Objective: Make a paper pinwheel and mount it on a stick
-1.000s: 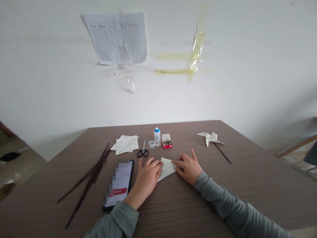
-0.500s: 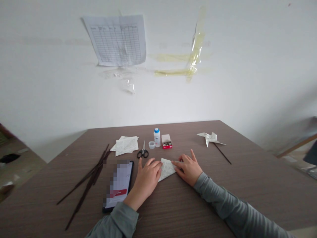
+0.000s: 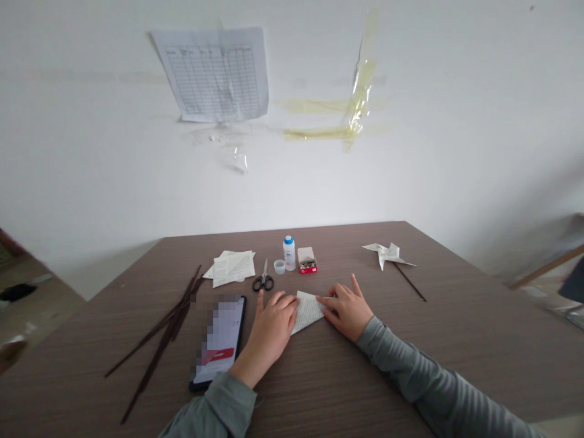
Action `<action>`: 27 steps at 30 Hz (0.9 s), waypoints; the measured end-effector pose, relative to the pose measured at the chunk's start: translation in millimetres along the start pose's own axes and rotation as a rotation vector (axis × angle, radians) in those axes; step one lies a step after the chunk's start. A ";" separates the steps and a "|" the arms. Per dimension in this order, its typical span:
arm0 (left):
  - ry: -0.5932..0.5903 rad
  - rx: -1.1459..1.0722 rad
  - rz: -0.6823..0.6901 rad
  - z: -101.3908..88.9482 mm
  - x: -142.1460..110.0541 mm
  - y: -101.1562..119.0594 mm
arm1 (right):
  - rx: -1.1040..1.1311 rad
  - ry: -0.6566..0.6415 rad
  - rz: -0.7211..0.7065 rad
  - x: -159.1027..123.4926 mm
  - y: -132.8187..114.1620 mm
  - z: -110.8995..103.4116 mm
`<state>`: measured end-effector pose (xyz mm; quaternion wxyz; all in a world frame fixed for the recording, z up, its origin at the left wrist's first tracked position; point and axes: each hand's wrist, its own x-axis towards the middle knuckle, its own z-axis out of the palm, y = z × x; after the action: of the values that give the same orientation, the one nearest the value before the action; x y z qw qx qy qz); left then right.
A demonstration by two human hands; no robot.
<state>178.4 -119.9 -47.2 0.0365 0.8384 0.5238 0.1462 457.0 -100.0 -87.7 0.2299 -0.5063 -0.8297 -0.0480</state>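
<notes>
A printed sheet of paper (image 3: 308,311), folded to a triangle, lies on the table between my hands. My left hand (image 3: 272,325) holds its left side, fingertips pressed on the paper; the thumb is partly hidden. At the right corner, my right hand (image 3: 347,309) grips the paper between thumb and index finger, with one other finger raised. Beyond my left hand lie black-handled scissors (image 3: 263,282). A smartphone (image 3: 221,340) rests left of my left wrist, its screen lit and partly blurred out.
Behind the scissors stand a small clear cup (image 3: 280,266), a blue-capped bottle (image 3: 289,254) and an open red box (image 3: 308,266) of small metal pieces. Paper squares (image 3: 234,267) and dark sticks (image 3: 159,337) lie left. A paper pinwheel (image 3: 387,255) on a stick lies right.
</notes>
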 end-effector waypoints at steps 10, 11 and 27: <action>0.034 0.037 -0.026 4.6 -1.4 3.7 | 0.001 -0.008 0.000 -0.2 -0.7 0.1; 0.037 0.033 -0.028 5.0 -1.6 4.2 | -0.001 -0.002 -0.002 -0.4 -0.5 0.6; 0.012 0.121 -0.037 0.9 -3.3 14.0 | -0.013 -0.132 0.071 4.0 -16.0 -22.5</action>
<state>189.5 -129.0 -45.7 -0.0147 0.8284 0.5472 0.1187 449.2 -111.5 -63.5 0.1729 -0.5390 -0.8243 -0.0114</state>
